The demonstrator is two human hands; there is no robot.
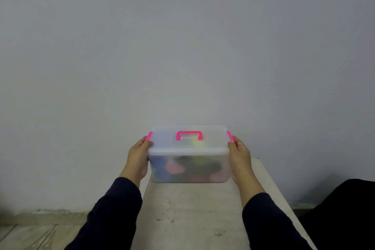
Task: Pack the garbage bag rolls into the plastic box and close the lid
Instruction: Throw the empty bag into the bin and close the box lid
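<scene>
Now, line by line:

Plastic box: the plastic box (189, 165) stands on the far end of the table (203, 215), between the two hands, its translucent walls blurred.
Lid: the lid (189, 138) sits flat on top of the box, level with the thumbs of both hands.
Handle: a pink handle (189, 135) lies folded on the middle of the lid, well apart from the fingers on either side.
Clips: the left clip (149, 135) and the right clip (229, 135), both pink, sit at the lid's two ends, just beyond the thumb tips; whether they are snapped down cannot be told.
Garbage bag rolls: the garbage bag rolls (188, 168) show through the box wall as blue, pink, green and dark shapes, inside the box and between the two palms; their number is too blurred to count.
Left hand: the left hand (139, 159) clasps the left end of the box, thumb on the lid's corner, fingers curled round the end wall out of sight.
Right hand: the right hand (240, 158) clasps the right end likewise, thumb at the lid's edge just beside the right clip.
Sleeves: dark sleeves (113, 215) cover both forearms up to the wrists.
Wall: a plain pale wall (182, 46) rises beyond the fingers, behind the box.
</scene>
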